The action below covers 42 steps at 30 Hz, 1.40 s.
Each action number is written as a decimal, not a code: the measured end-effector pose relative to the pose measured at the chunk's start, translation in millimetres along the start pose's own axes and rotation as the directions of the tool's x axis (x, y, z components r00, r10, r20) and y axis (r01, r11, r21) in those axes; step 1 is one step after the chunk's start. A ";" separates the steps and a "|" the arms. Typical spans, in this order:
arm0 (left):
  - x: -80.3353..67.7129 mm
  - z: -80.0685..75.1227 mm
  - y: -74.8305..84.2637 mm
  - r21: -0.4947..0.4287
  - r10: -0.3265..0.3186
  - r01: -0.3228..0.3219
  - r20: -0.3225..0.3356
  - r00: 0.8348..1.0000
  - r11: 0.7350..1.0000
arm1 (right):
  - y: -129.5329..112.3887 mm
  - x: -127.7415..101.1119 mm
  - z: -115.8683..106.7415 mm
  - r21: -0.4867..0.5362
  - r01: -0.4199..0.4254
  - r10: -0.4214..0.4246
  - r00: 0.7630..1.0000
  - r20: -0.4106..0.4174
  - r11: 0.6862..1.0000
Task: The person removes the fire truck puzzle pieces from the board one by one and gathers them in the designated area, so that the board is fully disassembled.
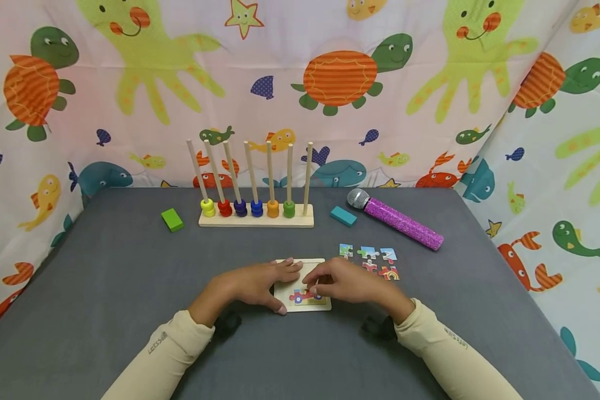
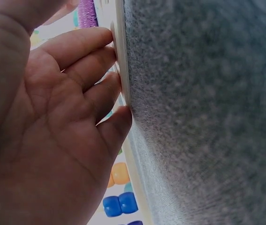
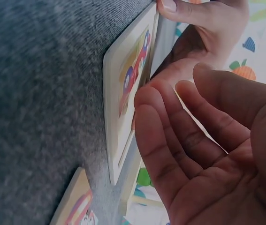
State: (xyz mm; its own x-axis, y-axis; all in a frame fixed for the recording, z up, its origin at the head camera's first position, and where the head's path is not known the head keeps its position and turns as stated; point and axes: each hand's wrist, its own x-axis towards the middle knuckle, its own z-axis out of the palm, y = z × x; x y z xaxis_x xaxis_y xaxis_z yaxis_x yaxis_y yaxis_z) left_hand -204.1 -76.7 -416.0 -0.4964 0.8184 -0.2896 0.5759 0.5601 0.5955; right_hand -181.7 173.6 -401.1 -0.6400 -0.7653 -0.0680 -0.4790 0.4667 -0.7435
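Observation:
A pale wooden puzzle board (image 1: pixel 307 309) lies flat on the table, with a red vehicle picture with blue wheels (image 1: pixel 299 298) in its lower part. My left hand (image 1: pixel 257 282) rests on the board's left side, thumb at the bottom edge and fingers spread near the top. Over the board's right part is my right hand (image 1: pixel 349 281), its fingertips close to the vehicle picture. In the right wrist view its fingers (image 3: pixel 154 136) bend loosely, the thumb stands apart, and nothing shows between them. Several loose jigsaw pieces (image 1: pixel 368 253) lie right of the board, partly hidden by the right hand.
Behind the board stands a wooden peg rack (image 1: pixel 256 221) with coloured beads. A green block (image 1: pixel 172 220) lies left of it. To its right are a blue block (image 1: pixel 343 216) and a purple glittery microphone (image 1: pixel 400 221). A patterned curtain (image 1: pixel 280 33) encloses the grey table (image 1: pixel 105 289).

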 end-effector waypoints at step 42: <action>-2.0 3.1 -0.1 -0.004 0.043 -0.043 0.013 0.999 0.999 | 0.4 1.7 13.1 0.071 -0.005 0.007 0.999 -0.037 0.997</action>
State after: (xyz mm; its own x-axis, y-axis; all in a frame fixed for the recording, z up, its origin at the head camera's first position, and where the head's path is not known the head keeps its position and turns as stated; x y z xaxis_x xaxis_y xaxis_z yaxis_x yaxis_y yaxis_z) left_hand -201.2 -78.0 -417.8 -0.4624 0.8433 -0.2738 0.5943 0.5240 0.6101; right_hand -175.1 166.7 -410.3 -0.6655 -0.7448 -0.0486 -0.4323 0.4377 -0.7884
